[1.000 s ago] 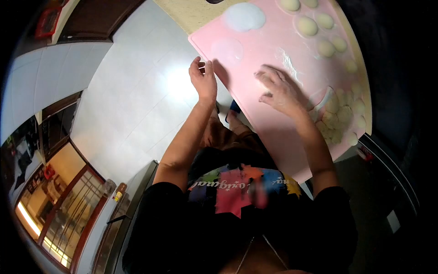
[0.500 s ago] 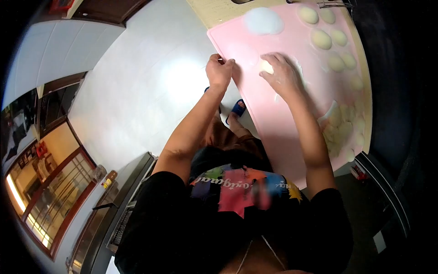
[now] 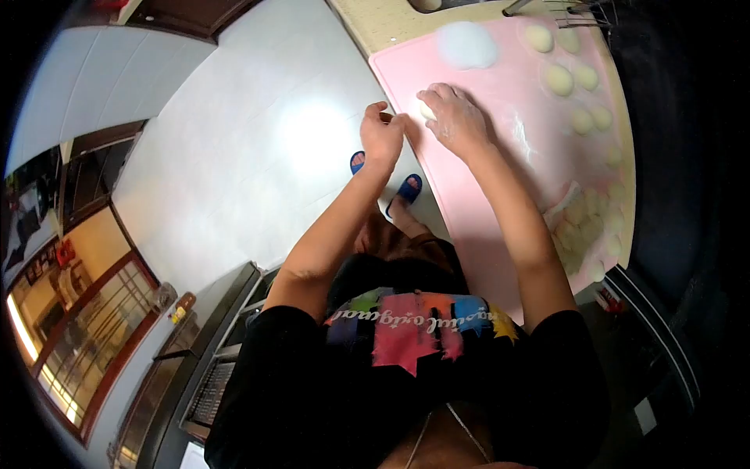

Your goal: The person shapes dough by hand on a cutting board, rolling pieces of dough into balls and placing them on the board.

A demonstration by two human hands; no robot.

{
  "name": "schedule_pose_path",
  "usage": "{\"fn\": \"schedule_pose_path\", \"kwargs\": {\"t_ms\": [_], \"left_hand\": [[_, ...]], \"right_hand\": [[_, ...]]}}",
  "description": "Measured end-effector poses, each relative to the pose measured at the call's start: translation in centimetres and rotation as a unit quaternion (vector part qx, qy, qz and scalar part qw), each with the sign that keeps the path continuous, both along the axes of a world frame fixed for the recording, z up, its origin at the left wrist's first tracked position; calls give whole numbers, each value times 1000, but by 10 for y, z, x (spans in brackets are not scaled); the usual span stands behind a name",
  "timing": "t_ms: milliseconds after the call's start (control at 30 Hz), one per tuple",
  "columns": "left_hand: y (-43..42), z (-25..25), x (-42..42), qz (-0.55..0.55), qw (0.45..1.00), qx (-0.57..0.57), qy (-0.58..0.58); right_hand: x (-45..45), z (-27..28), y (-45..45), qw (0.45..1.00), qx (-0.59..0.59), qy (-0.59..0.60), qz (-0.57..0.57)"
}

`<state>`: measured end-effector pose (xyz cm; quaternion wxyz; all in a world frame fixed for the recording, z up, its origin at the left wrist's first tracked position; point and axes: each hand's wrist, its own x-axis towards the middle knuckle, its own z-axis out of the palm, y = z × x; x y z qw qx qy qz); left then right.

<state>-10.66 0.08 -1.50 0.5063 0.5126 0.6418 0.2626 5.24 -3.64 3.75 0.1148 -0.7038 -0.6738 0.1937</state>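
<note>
My right hand (image 3: 457, 119), dusted with flour, curls over a pale dough ball (image 3: 427, 110) on the pink mat (image 3: 492, 211), close to the mat's left edge. Its fingers cover part of the ball. Just off that edge is my left hand (image 3: 383, 139), its fingers loosely bent and the thumb apart from them, with nothing visible in it. A white heap of flour (image 3: 467, 45) lies farther up the mat. Several round dough balls (image 3: 558, 79) sit toward the upper right, and smaller dough pieces (image 3: 580, 227) are bunched at the lower right.
A whitish curved strip (image 3: 564, 198) lies beside the bunched pieces. The mat rests on a pale wooden worktop (image 3: 355, 23). A wire rack (image 3: 582, 12) stands at the far right corner. Blue slippers (image 3: 409, 186) show on the floor below, left of the mat.
My right hand has moved left with the dough ball, nearer the mat's edge. My left hand has shifted slightly, its fingers opening a little. The view has turned slightly.
</note>
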Motion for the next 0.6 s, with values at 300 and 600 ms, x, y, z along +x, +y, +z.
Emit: {"fn": "schedule_pose_path", "kwargs": {"t_ms": [300, 600], "left_hand": [[-24, 11, -3, -133, 978, 139, 79], [-66, 16, -7, -262, 959, 91, 57]], "right_hand": [[12, 3, -83, 997, -48, -3, -52], [2, -15, -115, 965, 46, 153, -207]]}}
